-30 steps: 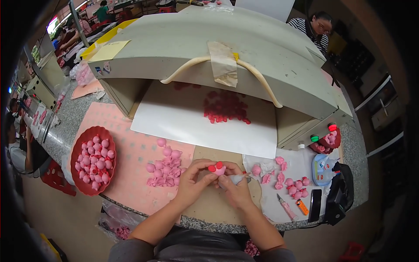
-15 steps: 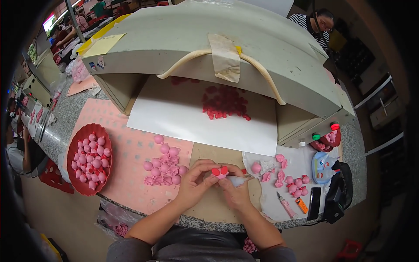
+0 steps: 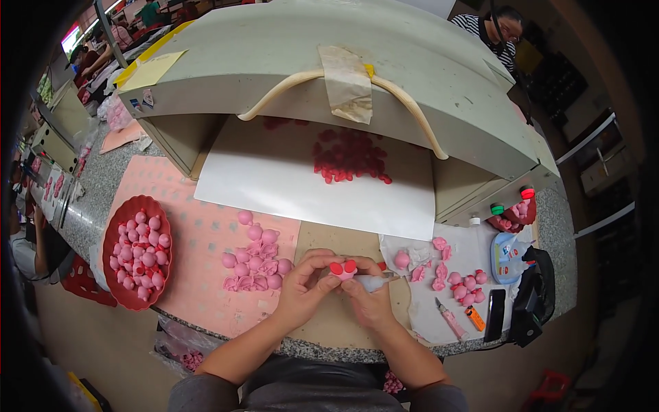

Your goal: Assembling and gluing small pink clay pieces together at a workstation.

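My left hand [image 3: 307, 287] and my right hand [image 3: 366, 297] meet over the tan board [image 3: 338, 242] at the counter's front edge. Between their fingertips they pinch a small pink figure with two red round pieces on top [image 3: 342, 268]. My right hand also grips a pale tube-like tool [image 3: 376, 281] that points right. A cluster of pink pieces [image 3: 252, 264] lies on the pink mat [image 3: 195, 237] just left of my left hand. Loose pink pieces [image 3: 439, 264] lie on white paper to the right.
A red bowl [image 3: 112, 237] of pink balls sits at the left. Behind stands a large grey hooded box [image 3: 329, 75] over a white sheet [image 3: 274, 178] carrying red pieces [image 3: 349, 159]. A pen, a lighter, a phone [image 3: 494, 314] and a black device [image 3: 532, 299] lie right. Other people sit far behind.
My hands have stayed together on the pink figure, with only small finger shifts. The view has tilted slightly.
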A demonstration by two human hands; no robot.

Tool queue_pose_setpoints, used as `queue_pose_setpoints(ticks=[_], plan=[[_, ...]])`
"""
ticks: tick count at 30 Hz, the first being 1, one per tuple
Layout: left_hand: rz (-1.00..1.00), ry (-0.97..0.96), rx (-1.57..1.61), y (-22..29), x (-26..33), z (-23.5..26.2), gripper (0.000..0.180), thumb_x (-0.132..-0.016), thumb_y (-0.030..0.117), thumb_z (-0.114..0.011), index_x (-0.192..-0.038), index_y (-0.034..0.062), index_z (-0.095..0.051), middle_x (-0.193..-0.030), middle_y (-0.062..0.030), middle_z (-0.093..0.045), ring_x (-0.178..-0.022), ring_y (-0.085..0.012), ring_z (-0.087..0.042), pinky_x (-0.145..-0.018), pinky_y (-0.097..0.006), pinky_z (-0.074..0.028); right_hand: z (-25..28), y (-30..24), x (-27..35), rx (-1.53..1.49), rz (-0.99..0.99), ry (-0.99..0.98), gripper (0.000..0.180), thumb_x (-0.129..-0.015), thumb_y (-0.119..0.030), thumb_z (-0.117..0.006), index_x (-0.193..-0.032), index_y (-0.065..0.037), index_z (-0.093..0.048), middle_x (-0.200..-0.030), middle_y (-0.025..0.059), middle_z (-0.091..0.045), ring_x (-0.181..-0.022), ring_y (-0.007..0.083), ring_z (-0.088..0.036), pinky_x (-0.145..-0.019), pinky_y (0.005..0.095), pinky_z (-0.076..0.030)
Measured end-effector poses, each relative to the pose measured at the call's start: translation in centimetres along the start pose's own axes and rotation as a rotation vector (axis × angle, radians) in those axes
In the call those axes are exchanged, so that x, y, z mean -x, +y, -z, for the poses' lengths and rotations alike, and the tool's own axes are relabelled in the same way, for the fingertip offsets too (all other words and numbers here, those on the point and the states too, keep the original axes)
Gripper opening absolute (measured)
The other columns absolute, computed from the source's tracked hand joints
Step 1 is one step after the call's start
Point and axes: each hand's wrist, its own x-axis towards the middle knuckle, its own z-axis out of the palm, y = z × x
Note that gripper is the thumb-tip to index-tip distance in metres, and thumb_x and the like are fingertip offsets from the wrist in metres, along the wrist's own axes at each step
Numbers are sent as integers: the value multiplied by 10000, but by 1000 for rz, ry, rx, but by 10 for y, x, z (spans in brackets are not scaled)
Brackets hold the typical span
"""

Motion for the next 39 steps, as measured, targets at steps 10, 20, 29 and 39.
queue_pose_setpoints(ticks=[10, 20, 29, 39], plan=[[92, 36, 265, 3, -11, 4, 255, -862, 14, -574, -1115, 7, -549, -1161, -89, -477, -915, -163, -553, -710, -272, -500, -11, -3, -13, -161, -102, 3, 339, -859, -132, -613, -1168, -51, -501, -1084, 48, -560, -860, 143, -551, -705, 292, -453], [-118, -28, 7, -15, -7, -8, 330, -844, 27, -604, -1167, 42, -538, -1182, -54, -473, -867, -123, -570, -705, -226, -489, -7, 2, 7, -505, -249, 24, 371, -895, -227, -559, -1238, -167, -432, -1050, -6, -513, -773, 95, -466, -653, 258, -406], [24, -54, 133, -11, -4, -3, 294, -853, 69, -606, -1142, 63, -550, -1166, -46, -481, -792, -98, -577, -589, -184, -509, -9, 0, 6, -419, -232, 41, 382, -913, -313, -524, -1257, -161, -455, -1041, -36, -507, -765, 43, -433, -617, 206, -375], [-179, -6, -137, 0, -8, 13, 326, -839, -60, -551, -1155, 21, -555, -1163, -84, -467, -802, -138, -593, -638, -234, -524, -18, 6, -3, -455, -298, 9, 336, -887, -204, -570, -1200, -124, -475, -1055, 20, -538, -788, 102, -489, -647, 268, -414]])
